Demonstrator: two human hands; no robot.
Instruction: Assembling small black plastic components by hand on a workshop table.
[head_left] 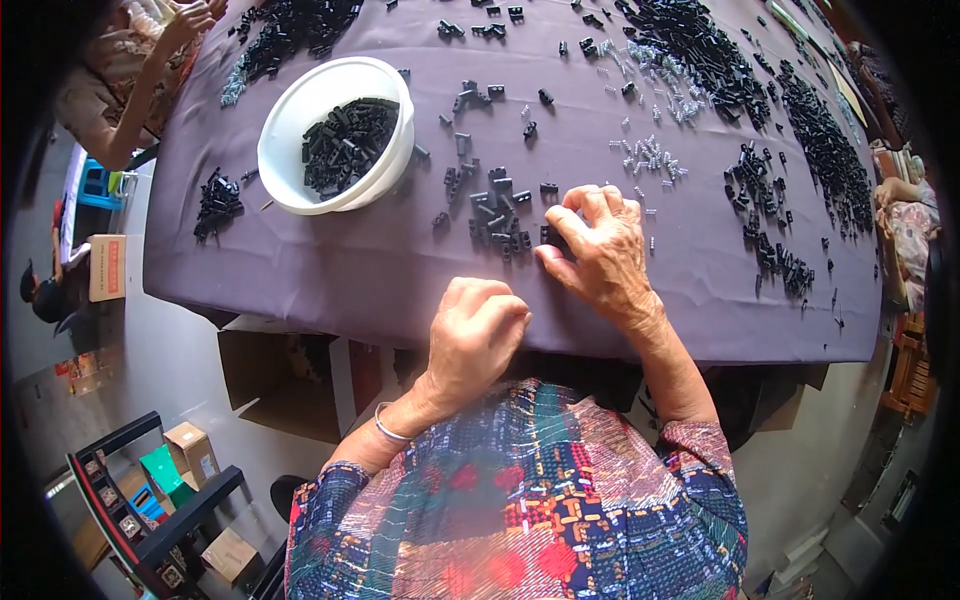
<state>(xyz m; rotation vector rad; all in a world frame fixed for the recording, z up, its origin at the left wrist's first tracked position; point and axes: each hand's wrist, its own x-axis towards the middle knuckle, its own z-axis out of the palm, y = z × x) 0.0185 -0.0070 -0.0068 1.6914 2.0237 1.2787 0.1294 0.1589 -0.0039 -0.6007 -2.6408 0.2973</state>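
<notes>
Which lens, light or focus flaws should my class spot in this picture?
Head view: blackened, rounded corners; the near edge of the purple tablecloth bows; a hazy smear softens the middle of the patterned shirt, while the right hand looks sharper; the white bowl looks brightly lit.

Top [600, 500], 6 o'clock in view: busy multicolour patchwork print. Clock now read on the garment itself: teal patch near 12; dusty-pink panel with fine pale strokes at 1 to 2; navy ground, pale blue dashes, toward 3 to 4; orange and red link-like shapes just right of centre. Red blotches low down, around 6. Middle hazy, detail lost. Left sleeve [338, 482] dark navy, patterned; right sleeve [700, 450] dusty pink at the cuff. Left hand [470, 330], right hand [600, 250]: bare. Slim silvery bangle [386, 428], left wrist, 7 o'clock in view.
</notes>
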